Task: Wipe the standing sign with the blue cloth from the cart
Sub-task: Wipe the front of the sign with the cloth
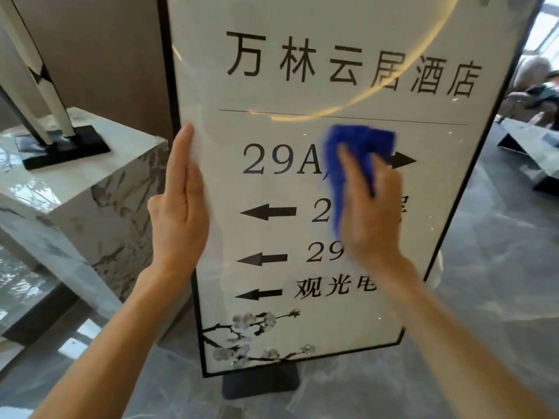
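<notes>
The standing sign [302,86] fills the middle of the view: a white glossy panel in a thin black frame, with black characters, arrows and a blossom branch at the bottom. It stands on a dark base [260,385]. My left hand [178,207] grips the sign's left edge, fingers pointing up along the frame. My right hand [372,207] presses the blue cloth [348,152] flat against the panel's middle, covering part of the text. The cloth looks blurred.
A marble plinth [90,189] stands to the left, bearing a white sculpture on a black base [63,146]. A brown wall panel rises behind the sign. Grey glossy floor tiles [499,267] spread to the right, where low furniture [532,146] and a seated person show far back.
</notes>
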Tool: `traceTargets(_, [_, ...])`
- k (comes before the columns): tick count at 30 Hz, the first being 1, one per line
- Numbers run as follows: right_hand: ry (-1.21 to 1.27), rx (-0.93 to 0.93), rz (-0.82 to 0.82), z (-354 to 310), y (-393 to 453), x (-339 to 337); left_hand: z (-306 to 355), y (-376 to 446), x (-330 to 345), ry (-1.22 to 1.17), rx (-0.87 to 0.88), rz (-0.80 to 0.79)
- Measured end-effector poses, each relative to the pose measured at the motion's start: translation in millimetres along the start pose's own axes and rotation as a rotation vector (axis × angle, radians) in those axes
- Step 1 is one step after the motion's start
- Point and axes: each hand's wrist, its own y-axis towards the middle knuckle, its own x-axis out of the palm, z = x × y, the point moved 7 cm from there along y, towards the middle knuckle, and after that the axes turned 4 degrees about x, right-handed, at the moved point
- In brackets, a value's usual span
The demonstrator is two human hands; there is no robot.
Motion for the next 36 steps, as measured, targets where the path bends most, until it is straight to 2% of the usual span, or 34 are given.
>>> traceTargets(2, [-0.070,0.122,0.077,43.8,4.9,-22.5,0.7,-1.5,0.0,-0.012,-0.003,0.002])
traceTargets(4, [-0.088,0.141,0.100,75.8,-0.8,-36.0,3.0,-1.8,-0.7,-0.019,0.000,0.010])
traceTargets(7, [-0.023,0.305,0.148,110.3,-13.5,-41.7,5.3,0.4,1.8,-0.008,-0.012,0.007])
traceTargets(12, [0.025,0.494,0.246,107.1,-44.0,-40.4,8.0,0.1,1.0,-0.018,-0.027,0.018])
traceTargets(15, [-0.012,0.530,0.272,80.1,-62.8,-28.4,8.8,-1.8,1.7,-0.059,-0.006,0.034])
traceTargets(19, [0.014,0.407,0.278,-3.3,-86.6,7.8,4.8,-3.1,3.6,-0.079,0.033,0.043])
traceTargets(23, [0.223,0.331,0.089,-98.5,-110.6,58.2,2.2,-0.9,1.7,-0.104,0.056,0.023])
traceTargets(26, [0.066,0.027,0.026,-158.0,-139.2,78.5,-1.7,-0.7,2.6,-0.142,0.041,-0.014])
traceTargets(30, [0.055,-0.136,-0.001,-159.0,-151.7,71.6,-1.7,-3.3,1.5,-0.150,0.095,-0.026])
traceTargets(33, [0.028,-0.287,-0.133,-132.4,-144.5,62.2,-1.0,-0.5,5.1,-0.135,0.089,-0.020])
traceTargets(35, [0.054,-0.262,-0.236,-99.1,-128.9,52.4,-0.8,-0.5,5.4,-0.136,0.077,0.012])
traceTargets(36, [0.064,-0.180,-0.260,-74.7,-116.6,45.7,-1.6,-1.4,4.7,-0.146,0.075,0.023])
